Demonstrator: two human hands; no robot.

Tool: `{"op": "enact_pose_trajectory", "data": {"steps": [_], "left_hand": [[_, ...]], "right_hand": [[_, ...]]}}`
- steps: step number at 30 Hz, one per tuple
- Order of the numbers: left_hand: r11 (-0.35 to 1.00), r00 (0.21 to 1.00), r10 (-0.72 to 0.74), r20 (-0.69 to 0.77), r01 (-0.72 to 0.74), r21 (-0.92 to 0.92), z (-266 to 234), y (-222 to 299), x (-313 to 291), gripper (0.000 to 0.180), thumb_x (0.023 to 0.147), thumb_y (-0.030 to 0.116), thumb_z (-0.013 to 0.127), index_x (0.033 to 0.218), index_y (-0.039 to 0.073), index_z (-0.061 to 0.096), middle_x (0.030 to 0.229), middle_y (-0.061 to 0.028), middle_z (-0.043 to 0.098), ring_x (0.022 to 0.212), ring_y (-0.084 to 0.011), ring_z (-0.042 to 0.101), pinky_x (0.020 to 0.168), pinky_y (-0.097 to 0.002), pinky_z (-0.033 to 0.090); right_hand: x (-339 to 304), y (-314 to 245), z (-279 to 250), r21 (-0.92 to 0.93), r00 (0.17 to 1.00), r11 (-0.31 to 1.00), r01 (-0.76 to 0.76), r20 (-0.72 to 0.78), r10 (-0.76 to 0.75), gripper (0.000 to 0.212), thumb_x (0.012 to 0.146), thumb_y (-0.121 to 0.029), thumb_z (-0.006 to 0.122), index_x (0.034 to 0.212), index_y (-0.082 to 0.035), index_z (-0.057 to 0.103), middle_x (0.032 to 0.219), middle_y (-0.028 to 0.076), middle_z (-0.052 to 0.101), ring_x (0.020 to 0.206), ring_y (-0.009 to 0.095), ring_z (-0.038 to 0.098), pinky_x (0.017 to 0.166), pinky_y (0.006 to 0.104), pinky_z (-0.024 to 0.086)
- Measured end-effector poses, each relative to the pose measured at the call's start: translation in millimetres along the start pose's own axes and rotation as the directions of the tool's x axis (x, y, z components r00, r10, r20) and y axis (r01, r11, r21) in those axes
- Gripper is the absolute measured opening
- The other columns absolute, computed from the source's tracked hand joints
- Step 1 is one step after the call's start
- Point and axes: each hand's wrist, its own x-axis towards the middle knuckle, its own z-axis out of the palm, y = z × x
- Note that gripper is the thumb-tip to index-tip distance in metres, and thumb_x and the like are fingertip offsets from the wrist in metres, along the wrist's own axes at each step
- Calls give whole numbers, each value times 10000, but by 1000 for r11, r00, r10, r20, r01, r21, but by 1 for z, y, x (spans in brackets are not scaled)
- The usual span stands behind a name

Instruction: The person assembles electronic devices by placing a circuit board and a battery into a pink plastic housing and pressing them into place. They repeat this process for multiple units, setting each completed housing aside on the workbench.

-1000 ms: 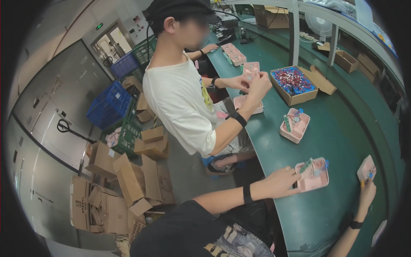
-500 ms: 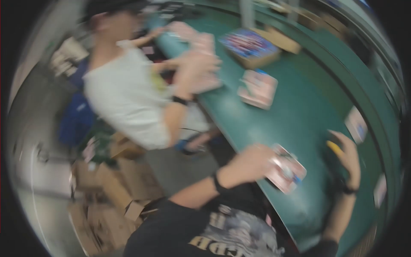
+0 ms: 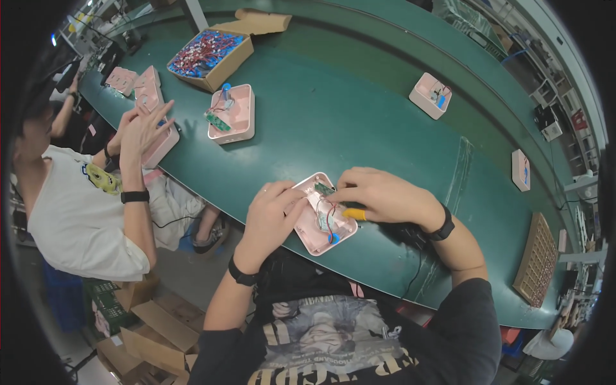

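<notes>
A pink plastic housing (image 3: 312, 241) lies open side up at the near edge of the bench before me. Inside are a small green circuit board (image 3: 323, 188), red and black wires, a pale flat part (image 3: 326, 222) and a blue round piece (image 3: 333, 238). My left hand (image 3: 273, 212) grips the left wall of the housing, thumb over its rim. From the right, my right hand (image 3: 388, 197) reaches in with fingers pinched at the end of the circuit board; the fingertips partly hide it. A yellow finger cot (image 3: 353, 213) covers one right-hand digit.
A co-worker (image 3: 77, 212) at left handles another pink housing (image 3: 160, 146). Further pink housings (image 3: 241, 131) (image 3: 430, 96) (image 3: 521, 170) stand along the green bench (image 3: 359, 122). A carton (image 3: 218, 74) of blue parts with red wires is at far left, a brown compartment tray (image 3: 538, 260) at right.
My view has swung to the right. My right hand, earlier spread apart over the bench, now has its fingers in the housing. The left hand stays on the housing.
</notes>
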Motion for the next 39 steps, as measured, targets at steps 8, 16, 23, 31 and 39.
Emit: {"op": "enact_pose_trajectory", "data": {"steps": [8,16,23,31,39], "left_hand": [[999,998,20,-66,-22,-35,0,-3,-1,124,924,86,744,1030,22,748,1195,-170,713,1079,-370,676,942,-441,549],[973,996,-83,-35,73,-221,15,-10,2,124,961,109,723,996,-4,757,1309,-169,705,1195,-361,636,1037,-427,503],[937,978,-209,-11,197,-289,21,-17,-5,131,969,116,721,986,-4,771,1353,-162,691,1254,-348,610,1069,-424,482],[895,943,-330,-30,303,-327,9,11,-27,389,916,177,774,1257,10,692,1384,-192,657,1298,-382,597,1163,-464,425],[967,971,-237,-45,231,-112,18,12,-48,682,834,152,765,1471,14,563,1379,-214,642,1312,-395,595,1242,-583,316]], "right_hand": [[7,14,17,-79,969,984,162,-178,-173,239,893,-96,762,1121,-51,706,1101,110,684,1030,328,680,894,442,564],[15,28,30,38,930,979,200,-322,-177,206,918,-104,779,1113,-64,724,1185,112,732,1003,312,725,845,402,603],[19,44,38,-64,887,959,275,-369,-279,215,902,-142,812,1076,-49,727,1213,107,744,1016,301,740,833,393,616],[12,50,38,-296,834,896,330,-354,-424,194,866,-136,831,1000,-44,724,1176,112,753,929,297,749,765,398,619],[18,37,22,-501,807,810,304,-317,-499,201,837,-93,839,958,-9,702,1120,167,760,825,298,755,690,382,623]]}}
